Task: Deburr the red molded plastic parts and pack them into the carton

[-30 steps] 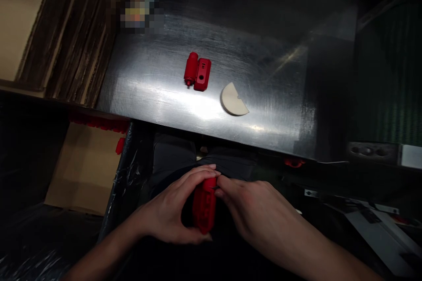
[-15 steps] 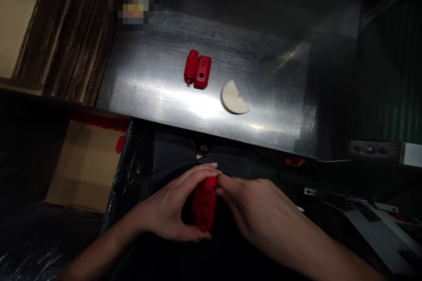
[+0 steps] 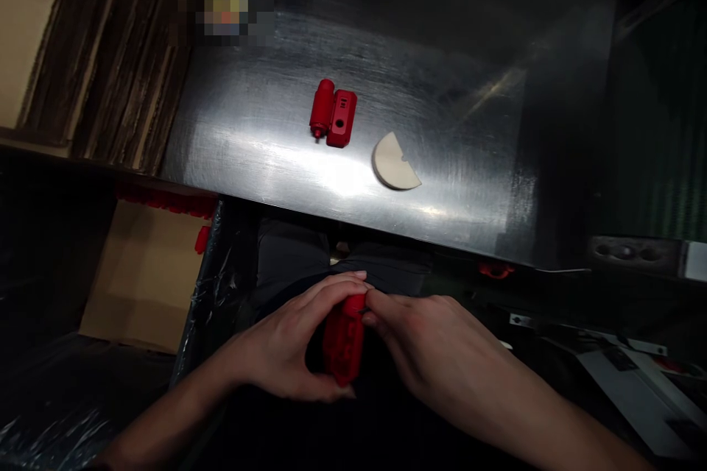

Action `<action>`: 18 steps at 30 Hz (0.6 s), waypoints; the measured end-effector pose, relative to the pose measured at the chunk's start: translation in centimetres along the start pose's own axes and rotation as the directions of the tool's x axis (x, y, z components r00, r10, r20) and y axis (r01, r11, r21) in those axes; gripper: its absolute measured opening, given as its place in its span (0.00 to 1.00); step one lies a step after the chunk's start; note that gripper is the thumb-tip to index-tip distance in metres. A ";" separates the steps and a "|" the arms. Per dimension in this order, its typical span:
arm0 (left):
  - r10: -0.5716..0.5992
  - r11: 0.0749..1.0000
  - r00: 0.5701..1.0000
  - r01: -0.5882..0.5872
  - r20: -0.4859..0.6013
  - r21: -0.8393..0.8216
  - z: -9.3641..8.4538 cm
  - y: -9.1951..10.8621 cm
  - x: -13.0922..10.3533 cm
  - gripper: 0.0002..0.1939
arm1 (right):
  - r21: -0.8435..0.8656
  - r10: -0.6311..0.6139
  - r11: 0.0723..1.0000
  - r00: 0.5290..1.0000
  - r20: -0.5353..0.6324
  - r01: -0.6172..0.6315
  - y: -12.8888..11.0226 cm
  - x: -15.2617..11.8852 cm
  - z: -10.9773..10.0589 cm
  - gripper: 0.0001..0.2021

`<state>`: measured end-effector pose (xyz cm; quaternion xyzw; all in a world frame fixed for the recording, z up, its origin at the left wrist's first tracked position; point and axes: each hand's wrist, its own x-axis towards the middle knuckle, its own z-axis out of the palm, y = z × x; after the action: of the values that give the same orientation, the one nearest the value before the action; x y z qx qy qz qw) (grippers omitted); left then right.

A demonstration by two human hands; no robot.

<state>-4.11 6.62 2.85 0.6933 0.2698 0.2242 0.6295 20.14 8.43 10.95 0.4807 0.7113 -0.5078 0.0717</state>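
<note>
- Head view, my left hand [image 3: 290, 342]: one, curled about a red casing [image 3: 345, 346], thumb at its near end, fingers over its far end; gripping it.
- My right hand [image 3: 423, 335]: one, fingertips bunched against the casing's far end on the right side; I cannot tell whether they pinch the casing or something small.
- Red casing: one, between my hands, above my lap, just off the near edge of the metal table [image 3: 232, 140].
- Red cylinder [image 3: 322, 109] and red block [image 3: 342, 118] with a round dark hole: one each, side by side on the table.
- Pale half-disc [image 3: 395, 163], notched on its straight edge: one, on the table, right of the block and nearer to me.
- Cardboard stack [image 3: 110, 66]: at the table's left.
</note>
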 end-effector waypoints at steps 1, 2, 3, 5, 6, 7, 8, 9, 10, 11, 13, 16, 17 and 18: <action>-0.003 1.000 1.000 0.003 0.002 0.001 0.0 0.0 0.0 0.60 | -0.003 -0.001 1.000 1.000 -0.001 0.001 0.0 0.0 0.0 0.11; -0.005 1.000 1.000 0.005 0.002 0.001 0.0 -0.1 0.0 0.60 | -0.005 -0.002 1.000 1.000 -0.003 0.002 0.1 0.0 0.0 0.11; -0.005 1.000 1.000 0.005 0.001 0.002 0.0 -0.1 0.0 0.60 | -0.008 -0.002 1.000 1.000 -0.003 0.002 0.2 0.1 0.0 0.11; 0.000 1.000 1.000 0.000 0.000 0.003 0.0 -0.1 0.0 0.59 | -0.012 -0.011 1.000 1.000 -0.002 0.010 0.2 0.1 0.0 0.12; 0.006 1.000 1.000 -0.006 0.000 0.004 0.0 -0.1 0.0 0.59 | -0.014 -0.014 1.000 1.000 0.000 0.014 0.3 0.2 0.0 0.12; 0.011 1.000 1.000 -0.011 0.001 0.002 0.0 -0.1 0.0 0.59 | -0.016 -0.016 1.000 1.000 0.001 0.016 0.3 0.2 0.0 0.12; 0.013 1.000 1.000 -0.013 0.001 0.000 0.1 -0.1 0.0 0.59 | -0.016 -0.016 1.000 1.000 0.002 0.016 0.2 0.2 0.0 0.12; 0.013 1.000 1.000 -0.013 0.002 -0.004 0.1 -0.2 0.0 0.60 | -0.014 -0.014 1.000 1.000 0.005 0.014 0.2 0.2 -0.1 0.12; 0.016 1.000 1.000 -0.016 0.001 -0.008 0.1 -0.2 0.0 0.60 | -0.013 -0.012 1.000 1.000 0.010 0.012 0.2 0.2 -0.1 0.12; 0.019 1.000 1.000 -0.019 0.001 -0.011 0.1 -0.2 0.1 0.60 | -0.011 -0.010 1.000 1.000 0.013 0.010 0.2 0.2 -0.2 0.12; 0.025 1.000 1.000 -0.025 0.004 -0.014 0.2 -0.3 0.1 0.60 | -0.005 -0.009 1.000 1.000 0.022 0.010 0.2 0.1 -0.2 0.12; 0.037 0.999 0.999 -0.037 0.009 -0.007 0.1 -0.3 0.3 0.60 | 0.004 -0.017 1.000 0.999 0.031 0.017 0.3 0.1 -0.3 0.13; 0.042 0.999 0.999 -0.042 0.009 -0.002 0.1 -0.3 0.3 0.60 | 0.004 -0.018 1.000 0.999 0.035 0.018 0.4 0.1 -0.3 0.13; 0.050 0.999 0.999 -0.050 0.006 0.001 0.1 -0.2 0.4 0.59 | 0.004 -0.017 1.000 0.999 0.042 0.017 0.4 0.1 -0.3 0.13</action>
<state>-3.77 6.79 2.62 0.7009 0.2507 0.2376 0.6241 20.52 8.71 10.78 0.4641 0.7127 -0.5196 0.0815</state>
